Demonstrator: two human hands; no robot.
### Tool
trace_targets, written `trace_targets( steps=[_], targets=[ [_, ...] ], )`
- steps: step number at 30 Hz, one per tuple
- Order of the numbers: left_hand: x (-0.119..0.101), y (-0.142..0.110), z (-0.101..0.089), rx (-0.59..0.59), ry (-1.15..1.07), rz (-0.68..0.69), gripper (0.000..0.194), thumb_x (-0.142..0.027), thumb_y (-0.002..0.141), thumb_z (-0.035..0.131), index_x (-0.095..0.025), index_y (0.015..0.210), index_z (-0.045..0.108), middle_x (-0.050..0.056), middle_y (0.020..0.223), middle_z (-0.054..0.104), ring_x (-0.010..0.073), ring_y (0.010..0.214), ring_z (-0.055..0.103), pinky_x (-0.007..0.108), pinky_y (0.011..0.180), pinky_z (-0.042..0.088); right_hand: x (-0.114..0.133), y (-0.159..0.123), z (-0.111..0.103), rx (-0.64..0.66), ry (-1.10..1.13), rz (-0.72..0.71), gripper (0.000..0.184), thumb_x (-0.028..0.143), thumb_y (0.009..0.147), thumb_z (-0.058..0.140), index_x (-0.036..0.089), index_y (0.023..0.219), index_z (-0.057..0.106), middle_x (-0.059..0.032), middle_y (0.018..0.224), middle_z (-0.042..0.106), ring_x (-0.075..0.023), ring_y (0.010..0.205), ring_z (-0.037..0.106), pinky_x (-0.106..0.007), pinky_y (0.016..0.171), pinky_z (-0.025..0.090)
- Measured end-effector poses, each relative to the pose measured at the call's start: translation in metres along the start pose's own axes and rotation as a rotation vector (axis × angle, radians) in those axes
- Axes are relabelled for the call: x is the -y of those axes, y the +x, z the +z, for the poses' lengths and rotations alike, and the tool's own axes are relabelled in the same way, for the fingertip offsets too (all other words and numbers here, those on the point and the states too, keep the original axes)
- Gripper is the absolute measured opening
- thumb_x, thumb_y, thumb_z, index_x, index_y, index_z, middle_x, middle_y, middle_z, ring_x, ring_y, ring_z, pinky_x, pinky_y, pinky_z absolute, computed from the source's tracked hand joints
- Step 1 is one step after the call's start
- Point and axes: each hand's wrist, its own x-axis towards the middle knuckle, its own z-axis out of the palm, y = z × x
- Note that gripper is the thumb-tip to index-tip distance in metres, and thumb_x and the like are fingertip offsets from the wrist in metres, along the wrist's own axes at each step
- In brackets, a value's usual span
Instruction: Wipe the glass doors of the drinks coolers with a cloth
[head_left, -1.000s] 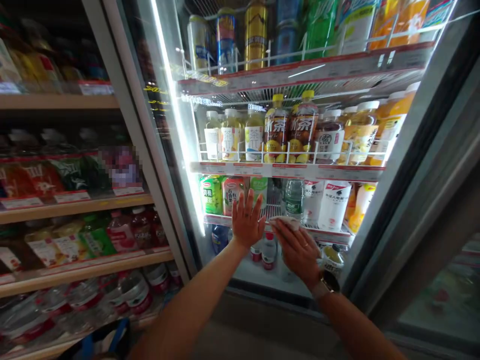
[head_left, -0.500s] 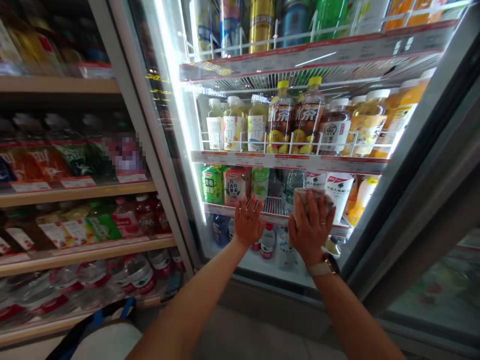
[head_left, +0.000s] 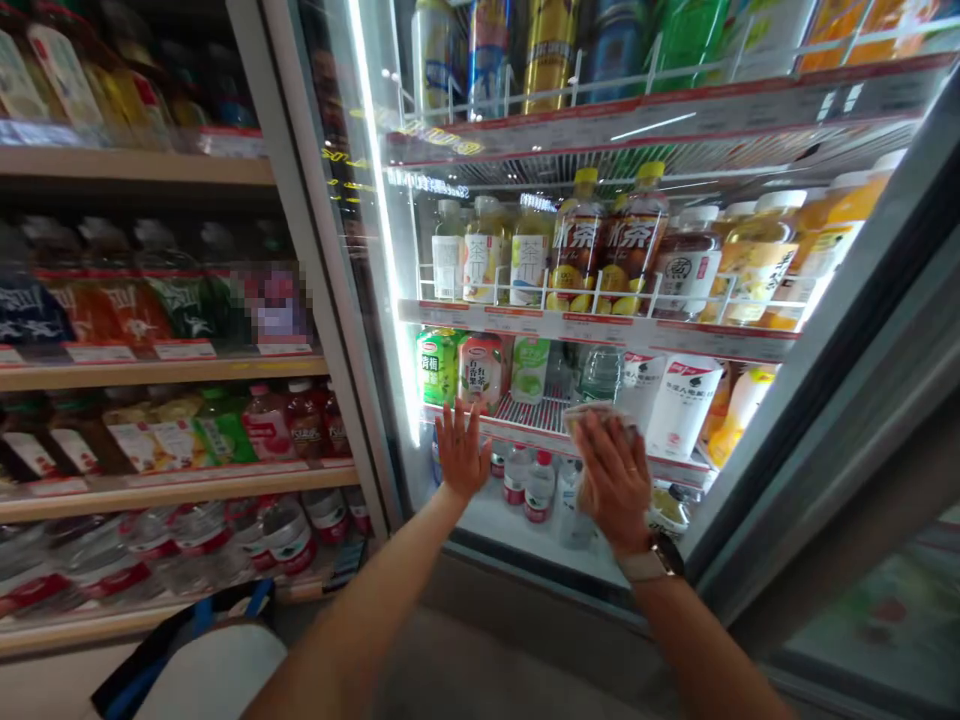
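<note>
My left hand [head_left: 463, 455] has its fingers spread and its palm toward the glass door [head_left: 540, 578] of a lit drinks fridge, in front of the lower shelf. Nothing is in it. Under my right hand [head_left: 616, 480] is a pale, folded cloth [head_left: 579, 414], pressed flat toward the glass. Most of the cloth is hidden by the fingers, which are slightly blurred. A watch [head_left: 658, 558] is on my right wrist. Through the glass, a white pouch-like pack [head_left: 684, 405] and a clear bottle [head_left: 601, 372] show near the right hand.
Iced tea bottles [head_left: 576, 240] and other drinks fill the middle fridge shelf; small red-capped bottles [head_left: 539, 490] stand at the bottom. To the left are open wooden shelves [head_left: 150, 505] with more bottles. A white and blue bag-like thing [head_left: 217, 670] sits at the lower left.
My left hand has moved left across the glass. My right hand has shifted slightly left and down with the cloth, its fingers leaning more to the left. The view has shifted a little.
</note>
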Motion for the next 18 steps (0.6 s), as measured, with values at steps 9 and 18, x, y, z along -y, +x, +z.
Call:
trace_targets(
  steps=[9, 18],
  targets=[
    [0.002, -0.015, 0.01, -0.023, 0.026, -0.009, 0.06, -0.034, 0.099, 0.032, -0.017, 0.154, 0.016, 0.011, 0.162, 0.014, 0.0284, 0.15, 0.009, 0.052, 0.12, 0.017, 0.045, 0.012, 0.028, 0.073, 0.062, -0.019, 0.069, 0.007, 0.09, 0.036, 0.025, 0.154, 0.021, -0.007, 0.146, 0.05, -0.0216, 0.131, 0.05, -0.041, 0.112, 0.032],
    [0.006, -0.027, 0.016, 0.051, 0.11, -0.023, 0.058, -0.038, 0.098, 0.031, -0.017, 0.152, 0.025, 0.015, 0.157, 0.03, 0.0293, 0.149, 0.013, 0.054, 0.117, 0.023, 0.06, -0.019, 0.041, 0.275, 0.215, -0.326, 0.07, 0.0, 0.087, 0.034, 0.025, 0.152, 0.027, -0.0023, 0.146, 0.051, -0.016, 0.128, 0.052, -0.034, 0.107, 0.038]
  ],
)
